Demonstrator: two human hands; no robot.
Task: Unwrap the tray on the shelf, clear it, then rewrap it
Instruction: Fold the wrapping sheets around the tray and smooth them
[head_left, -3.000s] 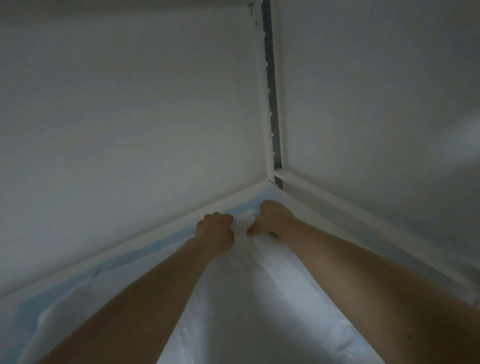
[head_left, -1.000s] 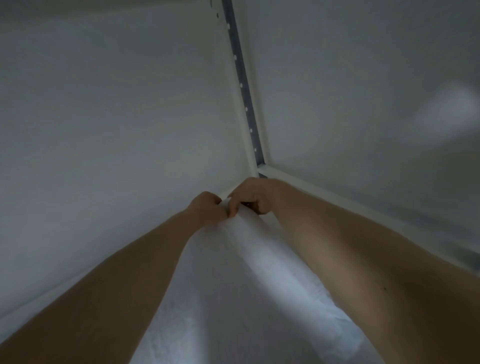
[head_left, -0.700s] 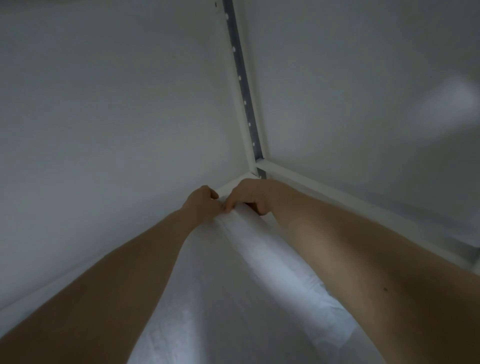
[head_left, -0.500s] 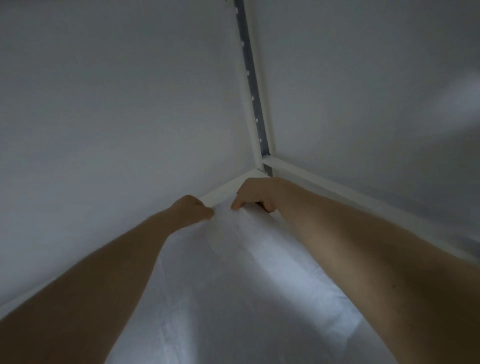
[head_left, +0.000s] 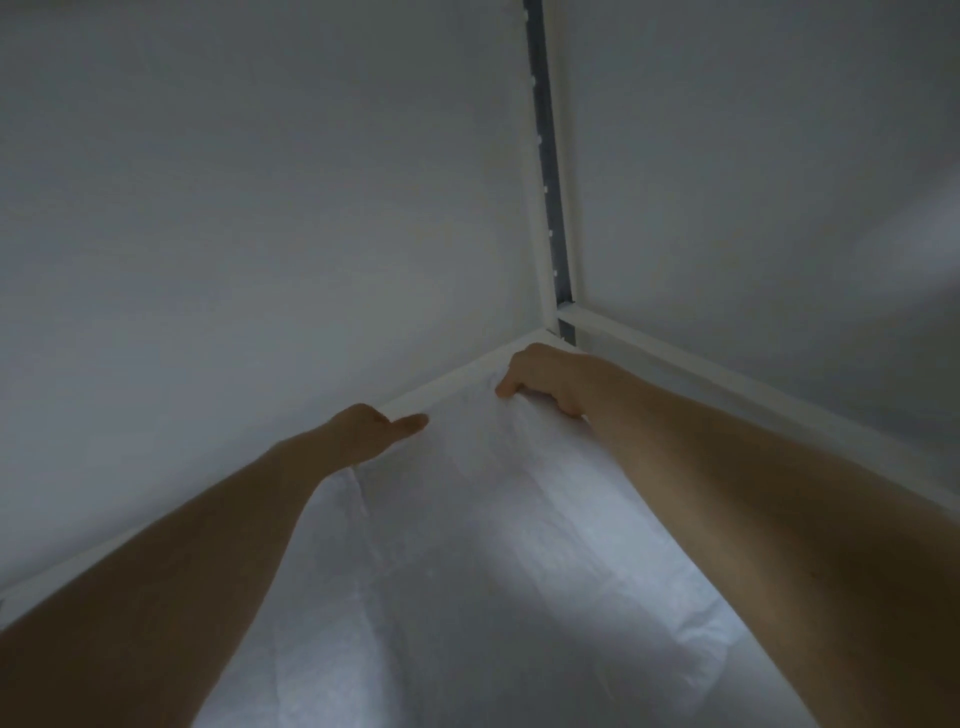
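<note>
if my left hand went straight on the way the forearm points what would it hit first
Most likely the white shelf rail along the back wall, just past the left hand at the far edge of the white wrap; depth is unclear.

Sheet (head_left: 493, 545) between left hand (head_left: 371, 428) and right hand (head_left: 545, 379)

The white, creased wrap sheet (head_left: 493, 545) drapes across the shelf (head_left: 447, 383), its far edge raised near the back corner.

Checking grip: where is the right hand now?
In the head view, the right hand is right of centre at the back corner of the shelf, below the grey upright, gripping the edge of the white wrap.
</note>
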